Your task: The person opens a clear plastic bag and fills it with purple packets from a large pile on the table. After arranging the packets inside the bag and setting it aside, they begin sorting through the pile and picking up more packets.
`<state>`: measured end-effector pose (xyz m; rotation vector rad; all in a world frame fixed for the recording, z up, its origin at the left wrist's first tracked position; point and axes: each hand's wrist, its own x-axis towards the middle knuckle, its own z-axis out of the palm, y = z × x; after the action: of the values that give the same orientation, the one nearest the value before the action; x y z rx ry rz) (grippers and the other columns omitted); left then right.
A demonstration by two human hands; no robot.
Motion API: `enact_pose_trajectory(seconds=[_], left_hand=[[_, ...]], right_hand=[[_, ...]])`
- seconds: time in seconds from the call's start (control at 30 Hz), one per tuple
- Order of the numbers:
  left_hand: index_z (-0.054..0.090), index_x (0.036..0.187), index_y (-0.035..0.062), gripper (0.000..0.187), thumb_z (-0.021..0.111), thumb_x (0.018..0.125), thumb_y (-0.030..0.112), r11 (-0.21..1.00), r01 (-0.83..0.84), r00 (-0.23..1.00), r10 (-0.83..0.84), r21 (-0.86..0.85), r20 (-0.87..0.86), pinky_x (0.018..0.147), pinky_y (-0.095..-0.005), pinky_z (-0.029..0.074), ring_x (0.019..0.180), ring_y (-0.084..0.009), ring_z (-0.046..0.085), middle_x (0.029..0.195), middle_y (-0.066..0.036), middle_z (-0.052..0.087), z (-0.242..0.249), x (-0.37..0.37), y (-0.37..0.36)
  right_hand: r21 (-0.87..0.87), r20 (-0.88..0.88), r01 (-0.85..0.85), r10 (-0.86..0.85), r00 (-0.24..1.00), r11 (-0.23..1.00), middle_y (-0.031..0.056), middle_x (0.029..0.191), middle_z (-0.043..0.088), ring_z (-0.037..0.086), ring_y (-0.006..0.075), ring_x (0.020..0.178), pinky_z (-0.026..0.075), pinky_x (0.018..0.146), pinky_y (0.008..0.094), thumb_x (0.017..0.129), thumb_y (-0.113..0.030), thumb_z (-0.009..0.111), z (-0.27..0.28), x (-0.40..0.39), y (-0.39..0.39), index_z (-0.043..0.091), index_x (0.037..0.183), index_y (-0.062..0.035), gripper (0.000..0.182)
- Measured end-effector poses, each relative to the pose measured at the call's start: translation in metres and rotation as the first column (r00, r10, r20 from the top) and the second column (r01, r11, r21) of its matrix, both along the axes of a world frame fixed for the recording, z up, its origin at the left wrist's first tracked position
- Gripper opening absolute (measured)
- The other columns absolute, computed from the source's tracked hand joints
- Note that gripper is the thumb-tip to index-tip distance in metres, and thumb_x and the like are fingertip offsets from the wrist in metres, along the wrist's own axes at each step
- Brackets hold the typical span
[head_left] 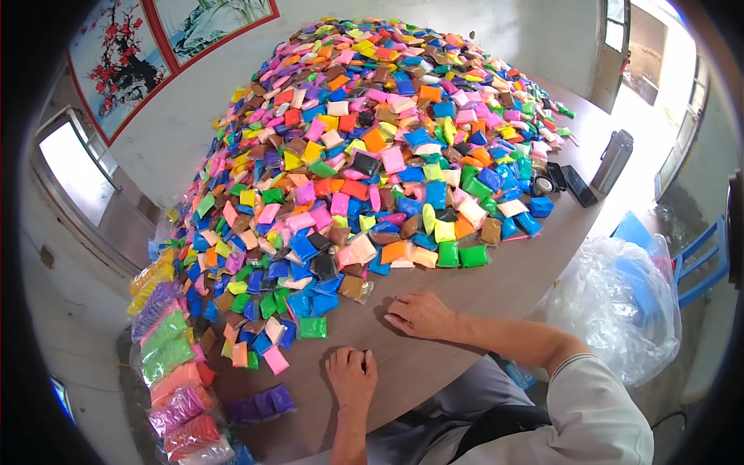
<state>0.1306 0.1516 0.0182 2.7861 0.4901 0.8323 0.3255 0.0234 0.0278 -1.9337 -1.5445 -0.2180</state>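
My left hand (353, 377) rests on the wooden table (310, 399) near its front edge, fingers curled in, with nothing showing in it. To its upper right, my right hand (421, 315) lies on the tabletop with its fingers bent under, also with nothing visible in it. A huge heap of small, soft-looking colored packets (372, 163) covers much of the table beyond both hands. Closest to my left hand are a green packet (313, 328) and a pink packet (275, 359). A joined strip of purple packets (262, 404) lies to its left.
Clear bags of same-colored packets (167, 356) line the left edge. At the right stand a dark flask (613, 161), a phone-like black object (579, 186) and a small round container (542, 184). A large clear plastic bag (620, 310) hangs beside a blue chair (701, 252).
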Motion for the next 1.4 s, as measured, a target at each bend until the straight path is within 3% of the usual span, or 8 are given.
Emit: enact_pose_trajectory(seconds=[0.1,0.23,0.47,0.93,1.0,1.1,1.23,1.4], left_hand=[[0.060,0.075,0.0064,0.016,0.067,0.083,0.019,1.000,0.001,1.000,-0.001,0.027,-0.014,0.074,-0.0443,0.042,0.085,-0.0292,0.055,0.089,-0.009,0.055,0.000,-0.001,-0.001],[0.059,0.075,0.0047,0.014,0.068,0.080,0.014,1.000,-0.006,1.000,0.006,0.022,0.007,0.077,-0.0458,0.042,0.087,-0.0306,0.055,0.088,-0.010,0.055,0.000,-0.001,-0.003],[0.060,0.075,0.0049,0.017,0.066,0.083,0.019,0.997,-0.007,1.000,0.005,0.082,0.031,0.075,-0.0460,0.043,0.085,-0.0314,0.055,0.087,-0.011,0.055,-0.004,-0.006,-0.003],[0.060,0.077,0.0047,0.015,0.066,0.080,0.018,1.000,-0.003,1.000,0.003,0.022,0.015,0.077,-0.0462,0.043,0.086,-0.0308,0.056,0.089,-0.011,0.056,-0.003,-0.003,0.000],[0.060,0.076,0.0048,0.015,0.067,0.080,0.018,1.000,0.026,0.999,-0.026,0.006,0.029,0.075,-0.0466,0.043,0.083,-0.0312,0.056,0.087,-0.011,0.056,-0.002,-0.001,0.003],[0.060,0.071,0.0047,0.018,0.067,0.079,0.018,0.997,0.073,0.997,-0.072,-0.021,0.033,0.068,-0.0459,0.045,0.075,-0.0317,0.058,0.081,-0.011,0.057,-0.003,0.004,0.015],[0.061,0.062,0.0056,0.025,0.067,0.081,0.021,0.989,0.011,0.998,-0.020,-0.144,-0.063,0.057,-0.0442,0.048,0.061,-0.0317,0.061,0.072,-0.010,0.060,0.004,0.027,0.024],[0.062,0.060,0.0083,0.030,0.065,0.086,0.024,0.985,0.044,0.999,-0.043,-0.166,0.010,0.051,-0.0431,0.051,0.055,-0.0302,0.062,0.071,-0.007,0.061,-0.002,0.071,0.031]], right_hand=[[0.031,-0.103,0.003,0.000,0.995,1.000,0.0103,0.084,0.061,0.063,0.0314,0.077,0.052,0.064,0.0420,0.090,-0.021,0.062,-0.001,0.000,-0.001,0.059,0.088,-0.0061,0.015],[0.040,-0.070,0.008,-0.005,0.998,0.999,0.0104,0.086,0.062,0.063,0.0316,0.077,0.052,0.065,0.0423,0.089,-0.020,0.061,0.000,-0.001,-0.002,0.059,0.088,-0.0059,0.014],[0.096,-0.032,0.053,-0.050,0.998,0.994,0.0119,0.082,0.062,0.064,0.0320,0.076,0.053,0.063,0.0427,0.088,-0.019,0.061,-0.010,-0.003,-0.002,0.059,0.089,-0.0065,0.013],[0.036,-0.058,0.082,-0.080,0.995,0.996,0.0128,0.082,0.061,0.063,0.0334,0.071,0.051,0.061,0.0441,0.087,-0.020,0.063,-0.005,-0.004,0.000,0.060,0.089,-0.0067,0.014],[0.011,-0.115,0.101,-0.099,0.988,0.995,0.0131,0.082,0.061,0.063,0.0336,0.071,0.051,0.061,0.0440,0.086,-0.019,0.064,-0.002,-0.004,0.001,0.060,0.089,-0.0068,0.014],[0.104,-0.084,0.049,-0.040,0.996,0.993,0.0135,0.083,0.062,0.062,0.0349,0.070,0.050,0.061,0.0447,0.083,-0.016,0.065,0.009,0.014,0.017,0.061,0.090,-0.0070,0.012],[0.183,0.021,0.146,-0.152,0.988,0.972,0.0137,0.082,0.062,0.063,0.0348,0.074,0.050,0.063,0.0443,0.081,-0.010,0.066,0.046,0.061,0.062,0.062,0.092,-0.0054,0.012],[0.327,0.065,0.184,-0.217,0.974,0.927,0.0148,0.085,0.066,0.066,0.0343,0.080,0.051,0.068,0.0430,0.081,-0.010,0.066,0.102,0.126,0.137,0.065,0.096,-0.0046,0.016]])
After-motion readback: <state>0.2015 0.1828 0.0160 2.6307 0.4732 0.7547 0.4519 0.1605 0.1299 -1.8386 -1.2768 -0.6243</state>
